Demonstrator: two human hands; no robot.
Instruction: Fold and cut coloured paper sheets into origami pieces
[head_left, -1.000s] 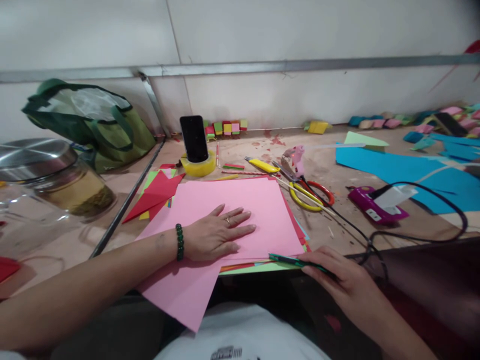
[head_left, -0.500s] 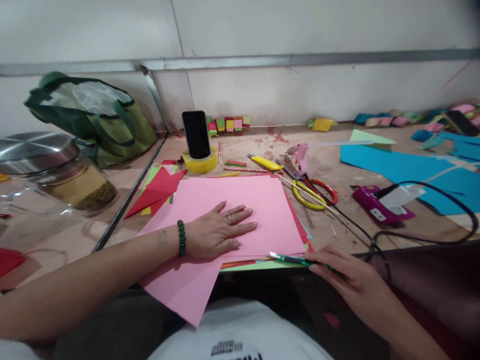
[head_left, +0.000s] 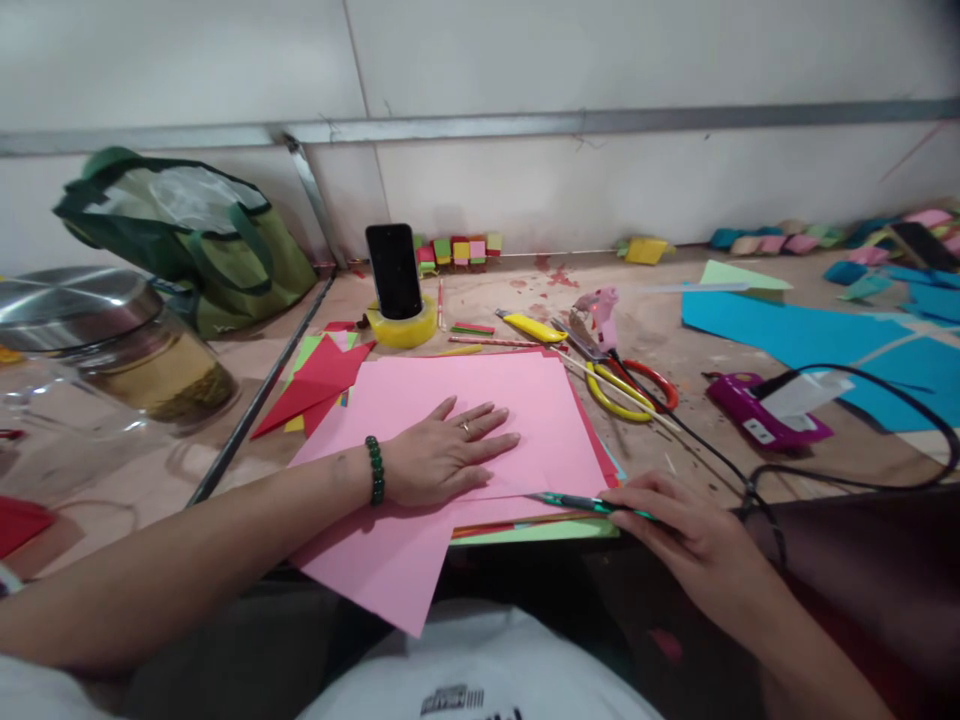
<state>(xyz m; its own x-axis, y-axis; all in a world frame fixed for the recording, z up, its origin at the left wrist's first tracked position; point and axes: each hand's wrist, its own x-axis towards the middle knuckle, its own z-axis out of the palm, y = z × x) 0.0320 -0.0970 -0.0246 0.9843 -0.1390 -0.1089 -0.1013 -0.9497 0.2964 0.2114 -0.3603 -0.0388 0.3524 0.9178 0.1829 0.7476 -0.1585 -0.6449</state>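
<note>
My left hand (head_left: 442,455) lies flat on a pink paper sheet (head_left: 442,380), fingers spread toward the right. Another pink piece (head_left: 390,580) sticks out under my wrist, its corner hanging past the table's front edge. My right hand (head_left: 667,525) is closed around a green utility knife (head_left: 574,502). The blade points left and touches the pink paper along its near edge, where a thin line runs left from the tip. Whether the blade lies under the top layer, I cannot tell. Red, orange and light green sheets (head_left: 540,530) show beneath the pink.
Behind the paper are scissors (head_left: 619,390), a pink glue gun (head_left: 602,315), a yellow cutter (head_left: 532,326) and a phone (head_left: 394,270) standing on a tape roll (head_left: 405,325). A purple power strip (head_left: 765,415) with its cable is rightward; a glass jar (head_left: 165,370) and green bag (head_left: 255,260) are leftward.
The knife in my right hand has moved slightly left and away from me, its tip now further in over the pink paper. The hanging pink corner has shifted slightly right.
</note>
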